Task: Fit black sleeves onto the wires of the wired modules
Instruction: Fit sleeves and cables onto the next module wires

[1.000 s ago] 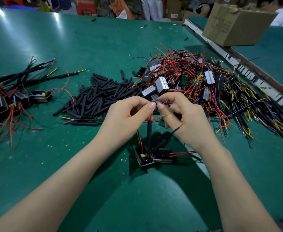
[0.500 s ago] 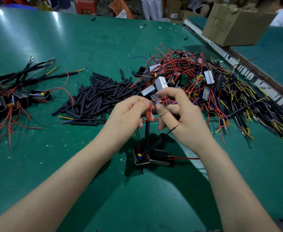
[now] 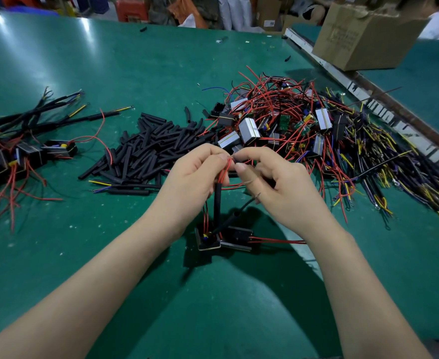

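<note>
Hanging below my hands, a black sleeve (image 3: pixel 217 200) stands near upright over the module (image 3: pixel 208 239), which sits on the green table (image 3: pixel 109 255) close to me. Red wires (image 3: pixel 223 172) come out of the sleeve's top end. My left hand (image 3: pixel 195 174) pinches those wires between thumb and forefinger just above the sleeve. My right hand (image 3: pixel 278 182) meets it fingertip to fingertip, fingers curled, pinching at the wire ends; the exact contact is too small to resolve. A second sleeve (image 3: pixel 232 218) slants from the module up under my right palm, its upper end hidden. A second module (image 3: pixel 236 238) lies touching the first on its right, with red leads (image 3: pixel 278 240) running right until my right forearm cuts them off.

Beyond my hands, a heap of loose sleeves (image 3: pixel 148 151) lies at centre. To its right is a tangle of unsleeved modules (image 3: pixel 278 125) in red wire; individual units are hard to separate. Further right, a spread of yellow and dark wires (image 3: pixel 394 177) runs out of frame. At the left edge, finished modules (image 3: pixel 26 151) with sleeved leads are partly cut off. A cardboard box (image 3: pixel 363 35) stands at the far right, its print unreadable. Background clutter past the table is blurred.
</note>
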The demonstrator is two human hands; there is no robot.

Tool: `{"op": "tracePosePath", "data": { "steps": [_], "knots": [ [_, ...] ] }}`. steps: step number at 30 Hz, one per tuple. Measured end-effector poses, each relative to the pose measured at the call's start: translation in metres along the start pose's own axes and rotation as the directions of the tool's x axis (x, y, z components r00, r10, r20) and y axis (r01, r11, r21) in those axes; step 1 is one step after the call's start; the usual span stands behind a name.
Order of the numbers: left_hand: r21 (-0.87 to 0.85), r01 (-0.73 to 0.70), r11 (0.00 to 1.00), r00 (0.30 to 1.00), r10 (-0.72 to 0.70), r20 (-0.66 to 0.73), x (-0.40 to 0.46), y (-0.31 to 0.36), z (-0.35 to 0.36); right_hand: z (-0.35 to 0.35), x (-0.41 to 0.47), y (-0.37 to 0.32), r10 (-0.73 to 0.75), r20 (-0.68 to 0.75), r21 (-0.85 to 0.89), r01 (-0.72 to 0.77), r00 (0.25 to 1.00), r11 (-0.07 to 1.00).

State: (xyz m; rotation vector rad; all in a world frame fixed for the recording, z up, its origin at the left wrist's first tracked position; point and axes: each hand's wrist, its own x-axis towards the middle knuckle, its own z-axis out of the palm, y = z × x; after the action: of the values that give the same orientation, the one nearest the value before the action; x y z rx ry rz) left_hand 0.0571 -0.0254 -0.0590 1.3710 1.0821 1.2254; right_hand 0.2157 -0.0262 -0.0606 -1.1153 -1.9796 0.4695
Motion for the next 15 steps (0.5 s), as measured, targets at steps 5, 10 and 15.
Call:
{"op": "tracePosePath", "data": {
  "steps": [5, 10, 15],
  "knots": [
    [0.116, -0.162, 0.980, 0.987, 0.159, 0.033, -0.0014, -0.0014, -0.0002, -0.0033, 0.0003, 0.0027, 0.032, 0.059, 0.188, -0.042, 0.998, 0.981],
    [0.046, -0.055, 0.997, 0.998, 0.053, 0.036, -0.0016, 0.0031, -0.0016, -0.0004, -0.0008, 0.0024, -0.015, -0.019, 0.128, 0.018, 1.000, 0.992],
    [-0.063, 0.079, 0.995, 0.996, -0.075, 0.056, -0.0015, 0.0049, -0.0016, 0.0004, -0.0007, 0.0041, -0.126, -0.059, -0.016, 0.126, 0.990, 0.992]
  ]
}}
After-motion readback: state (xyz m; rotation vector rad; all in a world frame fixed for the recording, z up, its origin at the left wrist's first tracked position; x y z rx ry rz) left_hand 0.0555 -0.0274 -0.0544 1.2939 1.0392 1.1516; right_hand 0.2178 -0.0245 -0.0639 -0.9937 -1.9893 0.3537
